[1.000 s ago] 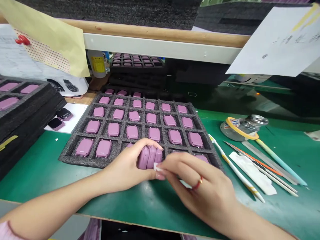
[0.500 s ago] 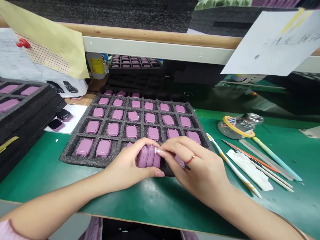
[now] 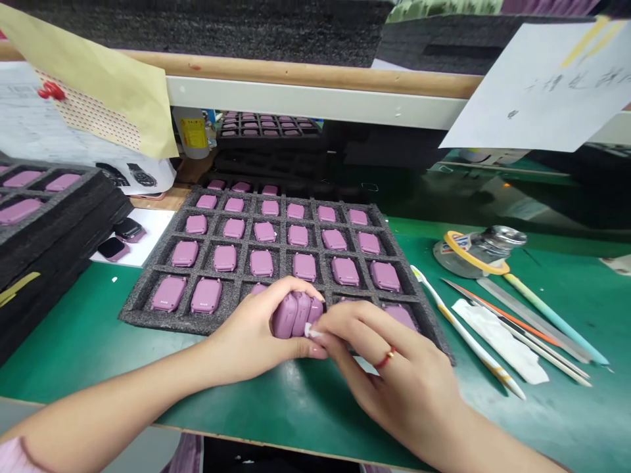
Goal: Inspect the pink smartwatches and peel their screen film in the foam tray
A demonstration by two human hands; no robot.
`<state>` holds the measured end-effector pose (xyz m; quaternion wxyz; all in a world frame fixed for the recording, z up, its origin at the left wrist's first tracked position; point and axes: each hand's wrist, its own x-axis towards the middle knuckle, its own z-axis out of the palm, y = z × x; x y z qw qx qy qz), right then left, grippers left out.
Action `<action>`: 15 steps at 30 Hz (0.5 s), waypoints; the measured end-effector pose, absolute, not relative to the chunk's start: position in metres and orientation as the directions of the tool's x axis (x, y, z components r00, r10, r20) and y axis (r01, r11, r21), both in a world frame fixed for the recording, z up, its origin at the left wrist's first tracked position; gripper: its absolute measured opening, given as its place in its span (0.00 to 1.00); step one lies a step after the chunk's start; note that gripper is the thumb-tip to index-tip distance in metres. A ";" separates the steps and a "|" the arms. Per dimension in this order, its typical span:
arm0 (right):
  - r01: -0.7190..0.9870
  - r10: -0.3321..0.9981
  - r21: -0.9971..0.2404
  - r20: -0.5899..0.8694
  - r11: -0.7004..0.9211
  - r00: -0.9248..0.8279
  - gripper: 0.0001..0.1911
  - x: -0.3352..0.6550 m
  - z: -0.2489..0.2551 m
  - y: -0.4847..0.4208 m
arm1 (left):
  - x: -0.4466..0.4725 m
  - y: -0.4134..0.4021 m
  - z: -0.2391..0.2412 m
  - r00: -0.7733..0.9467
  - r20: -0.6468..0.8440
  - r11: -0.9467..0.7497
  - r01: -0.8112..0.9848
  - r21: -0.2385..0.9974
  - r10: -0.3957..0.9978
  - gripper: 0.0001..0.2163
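Observation:
My left hand (image 3: 251,335) is closed round a stack of three purple watch bodies (image 3: 296,314), held on edge at the front of a dark foam tray (image 3: 158,309). My right hand (image 3: 389,368), with a red ring on one finger, pinches a small white piece (image 3: 311,330) against the side of the stack. The tray's square cells hold several more purple watch bodies (image 3: 261,262) lying flat. Both hands rest over the tray's front row and hide some of its cells.
Several long tools, a white pen (image 3: 468,341) and a metal ruler (image 3: 532,318) lie on the green mat (image 3: 89,341) at right, beside a tape roll (image 3: 468,253). Stacked foam trays (image 3: 44,217) stand at left. Two dark watches (image 3: 121,238) lie on white paper. A shelf rail (image 3: 315,98) runs overhead.
My right hand dropped from the top of the stack back toward me, and its fingertips now pinch the white piece at the stack's lower side. My left hand stayed in place.

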<state>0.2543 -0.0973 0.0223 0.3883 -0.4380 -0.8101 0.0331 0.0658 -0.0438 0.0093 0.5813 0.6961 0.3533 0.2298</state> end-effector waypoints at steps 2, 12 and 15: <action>0.692 0.734 -0.392 0.611 0.606 -0.297 0.08 0.255 0.022 -0.096 | 0.065 -0.044 0.010 0.651 -0.096 -0.072 0.227 0.971 0.753 0.21; 0.681 0.742 -0.445 0.632 0.582 -0.222 0.09 0.250 0.015 -0.101 | 0.065 -0.043 0.011 0.659 -0.089 -0.115 0.260 0.959 0.747 0.20; 0.718 0.748 -0.436 0.640 0.543 -0.177 0.07 0.255 0.017 -0.092 | 0.064 -0.042 0.010 0.653 -0.124 -0.053 0.245 0.968 0.747 0.22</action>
